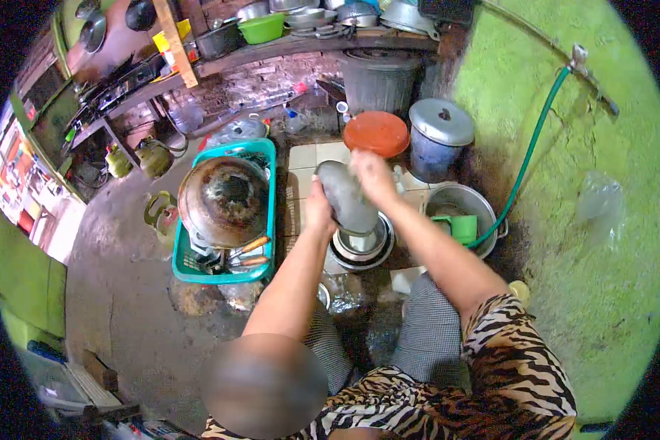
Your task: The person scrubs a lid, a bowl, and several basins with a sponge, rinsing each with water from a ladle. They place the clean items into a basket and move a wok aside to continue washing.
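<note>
Fingers of my left hand (319, 209) wrap around the lower edge of a grey metal pan (345, 196), grasping it and holding it tilted, its rounded underside turned up toward me. My right hand (372, 174) presses on the upper part of the same pan, fingers curled against the metal; whether they clutch a scrubber I cannot tell, because the hand is blurred. I hold the pan in the air just above a stack of steel bowls (361, 248) that sits on the wet floor between my knees and the tiled patch ahead. To the left of the stack stands a teal plastic basket (265, 150), and a large blackened wok (224, 199) rests in it, with wooden-handled utensils (249, 246) lying under its near edge. To the right of the stack a big metal pot (447, 196) holds a green plastic scoop (458, 227), and a green hose (532, 147) runs down the green wall into that pot. Farther back an orange round lid (376, 133) lies beside a dark bucket with a metal lid (440, 121), and a grey bin (380, 79) stands under a shelf loaded with bowls and pans. Green gas cylinders (154, 158) stand on the floor well off to the left.
</note>
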